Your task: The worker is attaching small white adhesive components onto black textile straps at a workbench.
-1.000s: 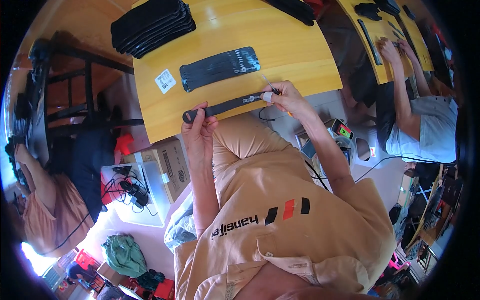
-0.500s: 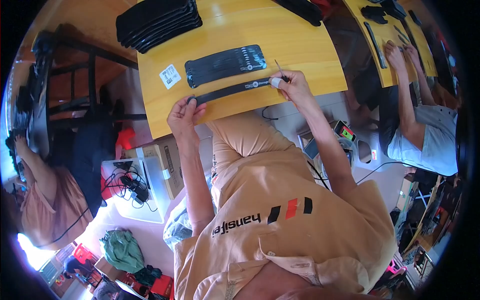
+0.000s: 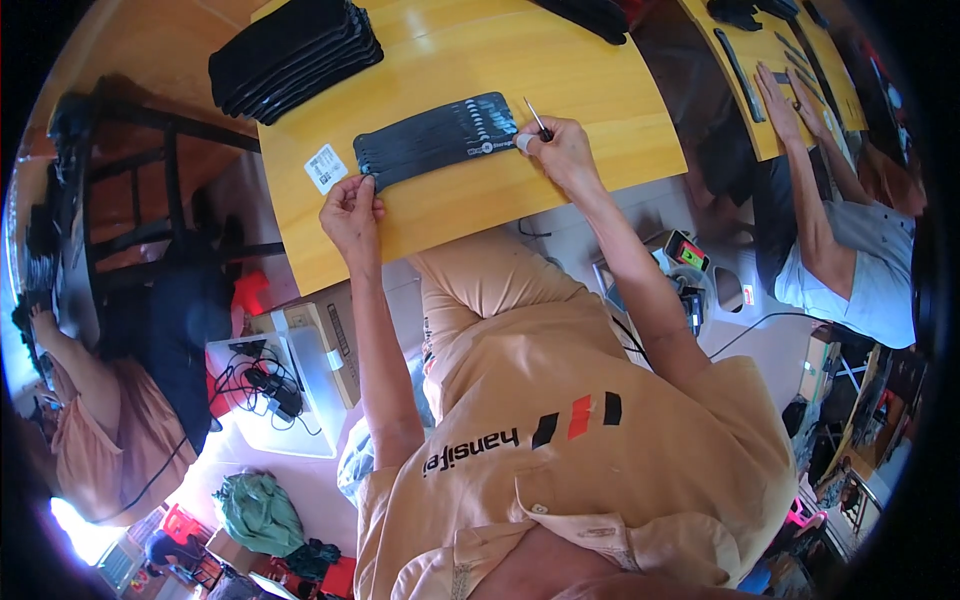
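A row of black straps with white print at one end lies overlapped on the yellow table. My left hand is closed at the row's left end, thumb and finger pinching the nearest strap. At the right end, my right hand is closed too, its thumb with a pale wrap on the printed end of that strap. The same hand keeps a thin pointed metal tool with a dark handle, its tip pointing away from me. Next to the row's left end lies a white printed label.
A tall stack of black folded pieces stands at the table's far left. More dark pieces lie at the far edge. A co-worker's hands rest on another table at right. Below left, a white bin holds cables.
Both hands moved away from me with the single strap, bringing it from the bare table in front onto the near side of the row. The co-worker's hands at right also shifted.
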